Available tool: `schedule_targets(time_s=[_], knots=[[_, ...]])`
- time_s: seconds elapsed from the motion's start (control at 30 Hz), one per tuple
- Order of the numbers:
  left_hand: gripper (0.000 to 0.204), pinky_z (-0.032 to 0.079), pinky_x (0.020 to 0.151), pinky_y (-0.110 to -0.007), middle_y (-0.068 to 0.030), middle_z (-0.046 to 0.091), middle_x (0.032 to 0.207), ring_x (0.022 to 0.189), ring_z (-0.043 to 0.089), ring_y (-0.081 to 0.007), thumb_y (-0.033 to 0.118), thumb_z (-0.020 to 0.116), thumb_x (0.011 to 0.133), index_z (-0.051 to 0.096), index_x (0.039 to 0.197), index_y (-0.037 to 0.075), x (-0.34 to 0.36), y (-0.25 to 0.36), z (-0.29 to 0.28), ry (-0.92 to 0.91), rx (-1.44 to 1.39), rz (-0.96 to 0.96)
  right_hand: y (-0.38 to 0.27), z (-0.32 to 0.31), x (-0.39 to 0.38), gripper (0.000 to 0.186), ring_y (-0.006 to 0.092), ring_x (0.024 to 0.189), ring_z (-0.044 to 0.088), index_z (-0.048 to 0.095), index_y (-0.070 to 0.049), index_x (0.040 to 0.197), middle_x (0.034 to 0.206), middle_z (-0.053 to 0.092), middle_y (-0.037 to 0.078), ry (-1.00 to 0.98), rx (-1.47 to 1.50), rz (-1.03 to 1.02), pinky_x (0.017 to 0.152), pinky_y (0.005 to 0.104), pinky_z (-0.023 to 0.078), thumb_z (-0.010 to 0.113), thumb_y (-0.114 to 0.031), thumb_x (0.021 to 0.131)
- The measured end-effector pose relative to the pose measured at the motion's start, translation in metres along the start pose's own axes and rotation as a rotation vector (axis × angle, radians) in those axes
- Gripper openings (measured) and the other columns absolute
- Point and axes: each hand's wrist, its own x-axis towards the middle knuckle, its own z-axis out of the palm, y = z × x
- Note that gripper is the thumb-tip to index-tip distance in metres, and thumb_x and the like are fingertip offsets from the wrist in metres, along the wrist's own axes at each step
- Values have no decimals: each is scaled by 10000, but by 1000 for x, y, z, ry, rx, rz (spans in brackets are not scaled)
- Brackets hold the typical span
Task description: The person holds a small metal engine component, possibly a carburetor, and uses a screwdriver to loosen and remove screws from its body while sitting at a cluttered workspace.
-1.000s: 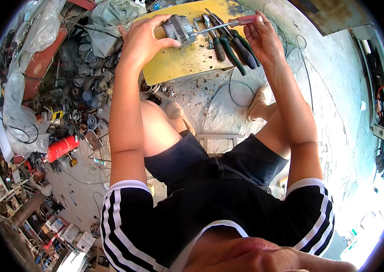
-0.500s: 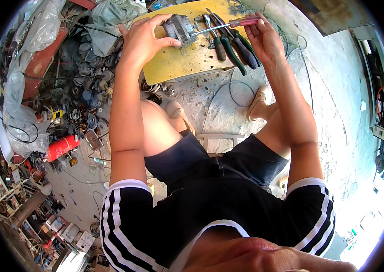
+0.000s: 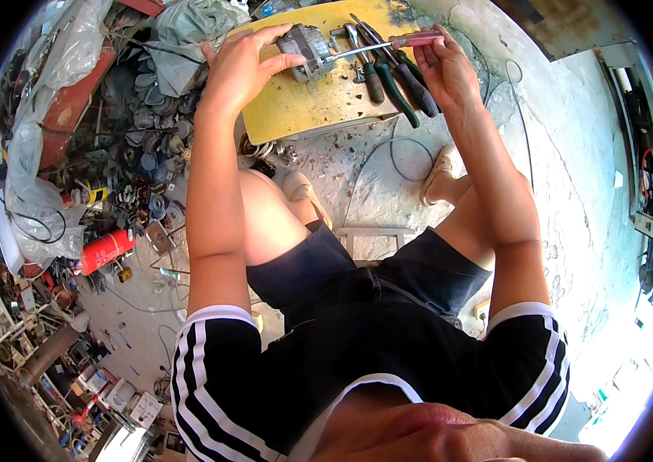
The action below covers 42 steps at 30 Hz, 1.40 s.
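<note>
Motor (image 3: 305,51), small and grey, is shown lying on the yellow table (image 3: 295,108) near its far edge. At the left, a red cylinder (image 3: 107,251) is seen on the floor among scattered parts. The left hand (image 3: 238,68) is placed against the motor's left side, its fingers (image 3: 261,38) spread around the housing. A screwdriver (image 3: 376,46) with a pink handle is pinched in the fingers of the right hand (image 3: 446,69), its tip set against the motor. Green-handled pliers (image 3: 396,85) are laid on the table between the hands.
</note>
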Motion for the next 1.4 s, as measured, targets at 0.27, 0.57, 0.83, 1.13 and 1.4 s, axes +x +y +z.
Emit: schedule_targets(time_s=[0.27, 0.57, 0.83, 1.13, 1.4], knots=[[783, 105, 1068, -725, -111, 644, 1233, 1224, 535, -292, 457, 853, 577, 615, 1292, 243, -3, 9, -4, 3, 96, 28, -2, 4, 1, 423, 247, 1129, 583, 387, -4, 1368, 1273, 557, 168, 17, -33, 24, 1059, 399, 450, 526, -165, 1002], [765, 103, 1062, -735, -102, 650, 1223, 1204, 549, -292, 449, 859, 565, 636, 1263, 226, -2, 10, -3, 12, 95, 18, 1, -3, 14, 372, 299, 1152, 580, 385, 17, 1252, 1233, 545, 255, -17, 301, 55, 1019, 476, 493, 575, -136, 972], [784, 78, 1092, -706, -110, 652, 1220, 1249, 511, -291, 468, 860, 553, 635, 1266, 230, -1, 12, -4, -36, 91, -34, -5, 2, 8, 393, 254, 1178, 566, 435, -15, 1296, 1262, 550, 156, 130, 70, 94, 1063, 451, 453, 586, -178, 972], [783, 77, 1094, -705, -119, 644, 1233, 1238, 526, -289, 457, 861, 560, 629, 1272, 226, 0, 15, -6, -67, 88, -64, 2, -2, 8, 363, 155, 1086, 579, 486, -108, 1341, 1180, 583, 20, -2, 32, 41, 974, 339, 461, 540, -218, 1000], [770, 80, 1100, -697, -114, 638, 1244, 1237, 528, -290, 443, 861, 568, 632, 1269, 223, -2, 14, -4, -28, 87, -38, -4, -7, 15, 345, 109, 1005, 576, 501, -131, 1337, 1082, 588, -4, -57, 38, 10, 942, 313, 461, 521, -248, 1013]])
